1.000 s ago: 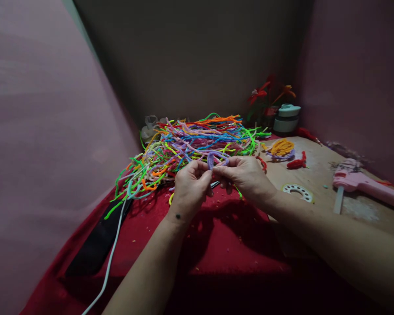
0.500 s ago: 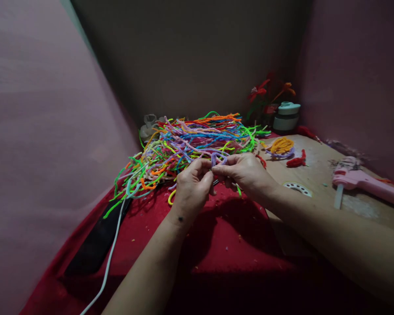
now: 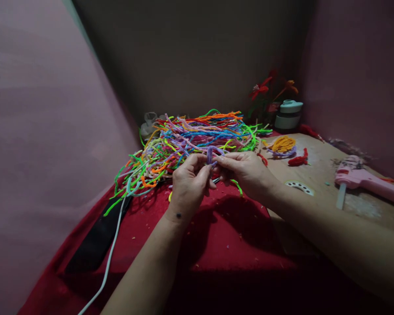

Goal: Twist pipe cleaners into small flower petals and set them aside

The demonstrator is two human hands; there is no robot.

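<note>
Between my two hands is a purple pipe cleaner (image 3: pixel 210 154), bent into small loops that stand up above the fingertips. My left hand (image 3: pixel 191 178) pinches its lower part between thumb and fingers. From the other side, my right hand (image 3: pixel 244 170) grips it with thumb and forefinger, close against the left fingertips. The part of the pipe cleaner inside the fingers is hidden. Just beyond the hands lies a large heap of pipe cleaners (image 3: pixel 200 135) in many colours. A green pipe cleaner end (image 3: pixel 238 187) shows below my right hand.
On the right a pink glue gun (image 3: pixel 357 177) rests on a tan board (image 3: pixel 321 153) with an orange coil (image 3: pixel 284 143) and a red piece (image 3: pixel 298 158). Behind stands a teal-lidded container (image 3: pixel 288 114). A white cable (image 3: pixel 113 249) crosses a black flat object (image 3: pixel 93 240) at left.
The purple loop has shifted slightly left and now stands more upright and narrow. Both hands stay pinched on it, with the fingers moved a little.
</note>
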